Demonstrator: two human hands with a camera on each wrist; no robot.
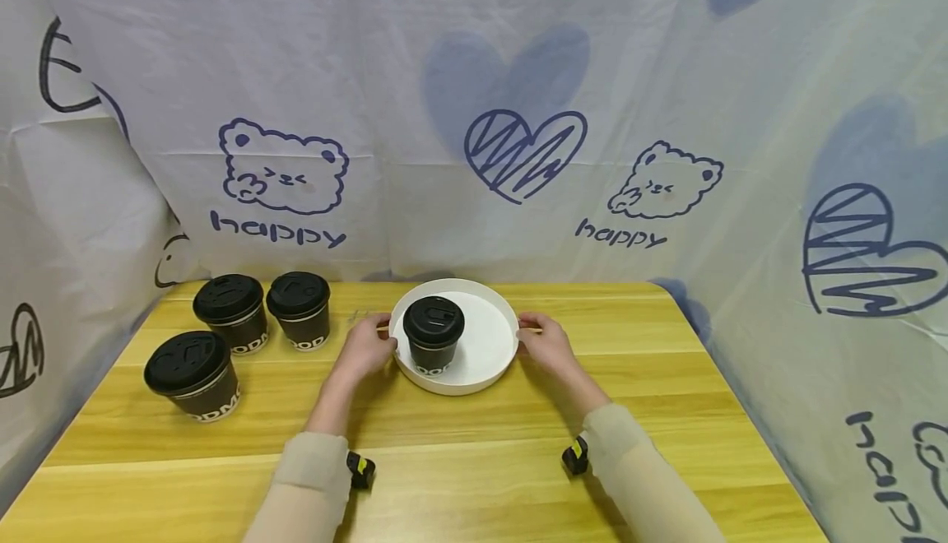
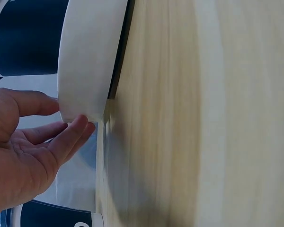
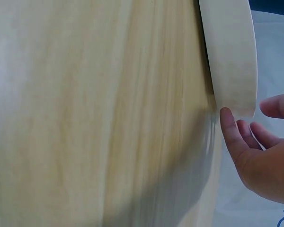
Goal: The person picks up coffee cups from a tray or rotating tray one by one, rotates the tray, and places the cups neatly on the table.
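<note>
A round white tray [image 1: 485,337] is at the back middle of the wooden table, with a dark lidded paper coffee cup [image 1: 433,344] upright on its left part. My left hand [image 1: 368,345] grips the tray's left edge; in the left wrist view the thumb meets the rim and the fingers press the outer wall. At the tray's right side is my right hand [image 1: 546,344]. In the right wrist view its fingertips [image 3: 226,113] touch the outer wall, while the thumb stands slightly off the rim.
Three more lidded coffee cups stand on the left of the table: one nearer cup [image 1: 194,374], one behind it [image 1: 233,313] and one closer to the tray [image 1: 299,310]. Printed white cloth [image 1: 415,222] hangs behind the table and along both sides.
</note>
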